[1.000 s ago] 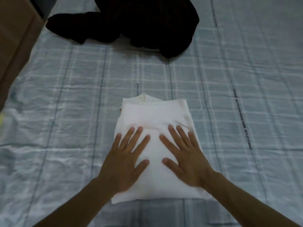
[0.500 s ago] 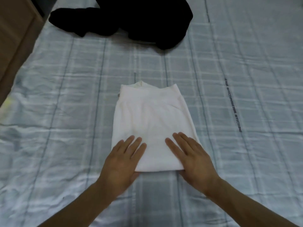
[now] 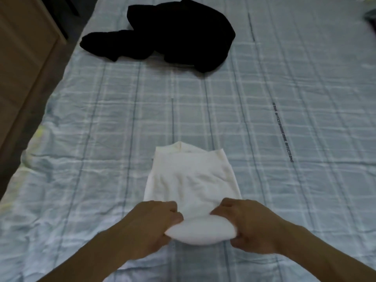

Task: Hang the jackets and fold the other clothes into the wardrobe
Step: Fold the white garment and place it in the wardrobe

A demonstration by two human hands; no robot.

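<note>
A folded white garment (image 3: 191, 180) lies in the middle of the bed, its collar end pointing away from me. My left hand (image 3: 151, 224) grips its near left corner, fingers curled over the cloth. My right hand (image 3: 251, 224) grips the near right corner the same way. The near edge bulges up between the two hands, lifted a little off the sheet. A crumpled black garment (image 3: 173, 35) lies farther back on the bed.
The bed is covered by a light blue checked sheet (image 3: 101, 139) with a printed line of text at the right. A wooden furniture panel (image 3: 22, 64) stands along the bed's left side. Something coloured shows at the top right corner.
Both hands slid from flat on the white garment back to its near edge, then curled round the near corners. The near edge has risen off the sheet.
</note>
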